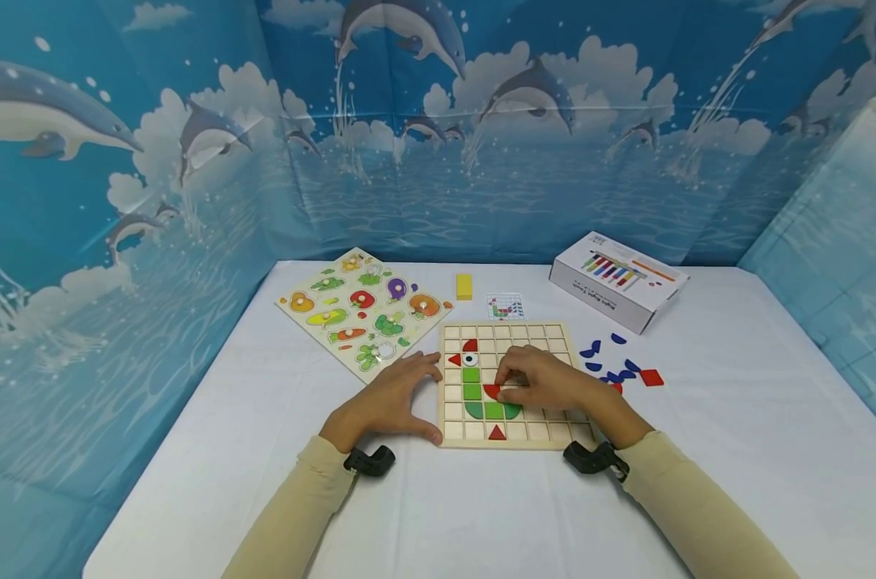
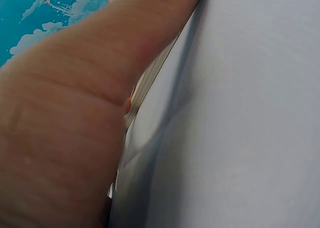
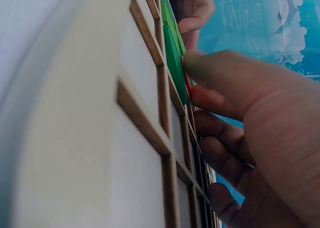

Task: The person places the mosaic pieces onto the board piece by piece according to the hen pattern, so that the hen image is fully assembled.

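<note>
Red piece (image 1: 491, 391), at the thumb and forefinger tips of the right hand (image 1: 546, 382), over a cell of the wooden board (image 1: 474, 444). The right hand reaches in from the board's right side, its thumb and forefinger drawn narrow in a pinch on the piece. Key relation: the piece lies to the left of the right palm, directly at those fingertips; its visible straight edge runs across the board, with the curve toward the wearer. Because the fingers cover part of it, its full outline, and whether it sits flush in the cell, cannot be told with confidence. The left hand (image 1: 397, 394), farther from the piece, is spread wide, its fingertips and thumb at the board's left edge.

Around the piece, a green square (image 1: 472, 392) lies just to the left and another just below, the lower one flanked by two dark green curved pieces (image 1: 474, 411). A white eye disc (image 1: 470, 359) stands higher on the board; a red triangle (image 1: 496, 433) lies in the bottom row.

Farther out on the white-covered bench (image 1: 423, 515): right, scattered blue pieces (image 1: 618, 338) and a red square (image 1: 651, 378); behind, a pattern card (image 1: 506, 306), a yellow block (image 1: 464, 287) and a white box (image 1: 604, 310); left, a vegetable puzzle (image 1: 416, 328).
</note>
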Demonstrator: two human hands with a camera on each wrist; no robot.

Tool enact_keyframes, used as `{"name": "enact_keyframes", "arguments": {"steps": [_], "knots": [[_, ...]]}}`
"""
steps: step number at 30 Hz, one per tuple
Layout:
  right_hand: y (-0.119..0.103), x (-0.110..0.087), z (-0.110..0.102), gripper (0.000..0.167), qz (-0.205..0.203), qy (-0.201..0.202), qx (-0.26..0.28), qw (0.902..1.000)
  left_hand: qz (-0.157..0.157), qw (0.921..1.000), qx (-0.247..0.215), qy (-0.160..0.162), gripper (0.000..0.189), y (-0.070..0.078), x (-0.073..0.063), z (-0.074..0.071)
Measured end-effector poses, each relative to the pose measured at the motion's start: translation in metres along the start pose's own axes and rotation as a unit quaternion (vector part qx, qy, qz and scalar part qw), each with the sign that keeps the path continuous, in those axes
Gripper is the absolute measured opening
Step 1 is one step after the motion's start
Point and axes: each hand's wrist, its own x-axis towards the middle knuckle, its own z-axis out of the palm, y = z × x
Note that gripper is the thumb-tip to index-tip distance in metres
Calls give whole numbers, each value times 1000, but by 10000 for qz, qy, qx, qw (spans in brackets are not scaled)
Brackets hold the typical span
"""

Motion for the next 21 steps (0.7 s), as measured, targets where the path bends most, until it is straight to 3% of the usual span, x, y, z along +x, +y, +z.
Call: {"name": "enact_keyframes", "arguments": {"steps": [21], "knots": [[0, -1, 0, 13, 62, 7, -22, 10000, 19, 10000, -10, 19, 92, 2, -1, -1]]}}
